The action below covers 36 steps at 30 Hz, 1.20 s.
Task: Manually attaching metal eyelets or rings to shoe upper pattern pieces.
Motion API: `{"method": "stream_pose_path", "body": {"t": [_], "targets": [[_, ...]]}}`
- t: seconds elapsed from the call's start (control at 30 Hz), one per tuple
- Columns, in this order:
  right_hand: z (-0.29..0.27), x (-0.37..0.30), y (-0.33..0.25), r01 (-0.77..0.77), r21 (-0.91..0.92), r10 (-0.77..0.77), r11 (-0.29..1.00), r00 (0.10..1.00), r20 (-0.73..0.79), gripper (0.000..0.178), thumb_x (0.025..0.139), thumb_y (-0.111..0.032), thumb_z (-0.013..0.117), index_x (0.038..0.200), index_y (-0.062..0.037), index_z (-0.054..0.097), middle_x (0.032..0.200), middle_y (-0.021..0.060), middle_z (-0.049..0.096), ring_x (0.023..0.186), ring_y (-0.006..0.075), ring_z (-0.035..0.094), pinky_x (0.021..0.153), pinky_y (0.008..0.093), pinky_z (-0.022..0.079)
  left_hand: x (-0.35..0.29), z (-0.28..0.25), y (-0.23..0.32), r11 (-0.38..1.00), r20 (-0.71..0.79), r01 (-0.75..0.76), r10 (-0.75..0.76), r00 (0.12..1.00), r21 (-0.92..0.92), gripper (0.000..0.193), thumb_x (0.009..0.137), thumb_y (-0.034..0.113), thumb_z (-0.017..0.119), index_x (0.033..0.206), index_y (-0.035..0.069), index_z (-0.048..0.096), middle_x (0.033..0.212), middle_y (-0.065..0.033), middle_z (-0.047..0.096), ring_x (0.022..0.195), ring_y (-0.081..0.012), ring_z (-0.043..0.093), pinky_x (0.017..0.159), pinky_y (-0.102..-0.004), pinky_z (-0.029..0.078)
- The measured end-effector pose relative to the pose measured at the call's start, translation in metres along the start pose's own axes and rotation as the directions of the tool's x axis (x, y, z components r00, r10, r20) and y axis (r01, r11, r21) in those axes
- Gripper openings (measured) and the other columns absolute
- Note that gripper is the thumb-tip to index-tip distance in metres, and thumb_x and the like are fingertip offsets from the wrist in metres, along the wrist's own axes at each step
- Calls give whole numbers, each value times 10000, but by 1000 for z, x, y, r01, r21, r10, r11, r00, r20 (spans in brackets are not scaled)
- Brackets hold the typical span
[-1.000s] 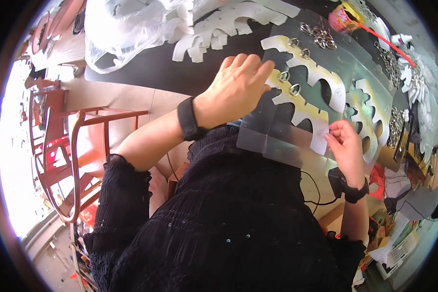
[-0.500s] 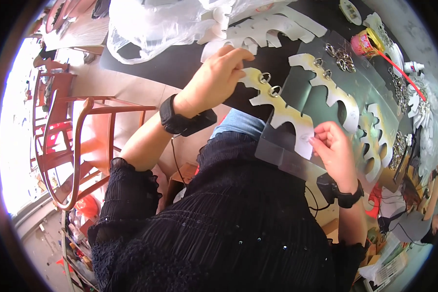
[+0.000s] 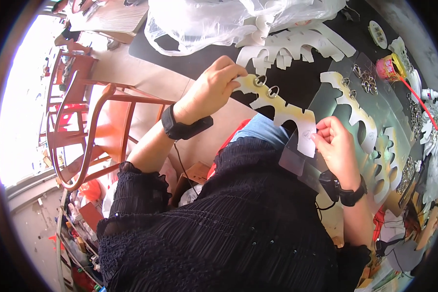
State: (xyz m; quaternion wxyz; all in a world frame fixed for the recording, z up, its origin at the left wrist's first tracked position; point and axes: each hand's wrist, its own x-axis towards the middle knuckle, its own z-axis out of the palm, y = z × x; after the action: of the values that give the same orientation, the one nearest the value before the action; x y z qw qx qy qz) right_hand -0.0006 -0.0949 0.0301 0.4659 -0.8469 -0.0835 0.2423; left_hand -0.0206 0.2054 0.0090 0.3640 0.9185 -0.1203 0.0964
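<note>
Currently, in the head view, your left hand (image 3: 215, 86) pinches one end of a notched white strip (image 3: 283, 111), while your right hand (image 3: 337, 147) has its grip closed on the other end, right of the frame's centre. Two metal rings (image 3: 273, 91) already sit along its yellowish edge; slits further along carry none. A second strip (image 3: 351, 104), to its right, also bears two rings. The work looks only partly done: loose rings (image 3: 366, 79) lie upper right, and piled white cut-outs (image 3: 297, 46) on the worktop (image 3: 299, 80), upper centre, show none.
</note>
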Motion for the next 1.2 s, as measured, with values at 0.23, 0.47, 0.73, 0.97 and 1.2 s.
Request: {"method": "stream_pose_path", "body": {"t": [0.23, 0.47, 0.73, 0.97, 1.2], "targets": [[-13, -12, 1, 45, -36, -47, 998, 997, -63, 159, 799, -8, 641, 923, 13, 543, 728, 94, 618, 613, 161, 607, 569, 282, 479, 19, -16, 27, 953, 44, -169, 164, 986, 253, 265, 722, 32, 677, 976, 20, 600, 949, -112, 526, 860, -299, 554, 775, -368, 462], [-69, -34, 29, 24, -665, -382, 746, 834, -398, 198, 820, -6, 599, 998, -23, 516, 945, 151, 540, 801, 321, 559, 668, 389, 455, 104, 26, 66, 954, 526, -283, 190, 829, 102, 308, 831, 159, 610, 1083, 20, 500, 966, -188, 564, 925, -372, 560, 774, -436, 443], [-92, -27, 55, -98, -562, -171, 822, 898, -406, 188, 820, -7, 589, 986, -28, 503, 868, 159, 571, 783, 311, 568, 657, 382, 446, 149, 87, 54, 975, 516, -200, 125, 848, 93, 249, 811, 205, 611, 984, 39, 545, 909, -171, 648, 896, -356, 624, 786, -454, 471], [-89, -18, 53, -23, -403, -129, 915, 929, -348, 143, 811, 10, 584, 936, -3, 516, 755, 124, 591, 637, 227, 573, 601, 325, 458, 140, 59, 59, 982, 487, -190, 173, 856, -15, 195, 834, 176, 553, 898, 16, 645, 917, -143, 618, 889, -290, 594, 792, -365, 460], [-72, -5, 32, 13, -346, -106, 938, 962, -252, 142, 809, 16, 581, 936, 4, 519, 712, 114, 579, 600, 188, 538, 572, 303, 442, 116, 28, 43, 974, 450, -222, 219, 866, -47, 242, 843, 208, 569, 946, -4, 624, 937, -117, 592, 884, -274, 589, 795, -342, 461]]}}
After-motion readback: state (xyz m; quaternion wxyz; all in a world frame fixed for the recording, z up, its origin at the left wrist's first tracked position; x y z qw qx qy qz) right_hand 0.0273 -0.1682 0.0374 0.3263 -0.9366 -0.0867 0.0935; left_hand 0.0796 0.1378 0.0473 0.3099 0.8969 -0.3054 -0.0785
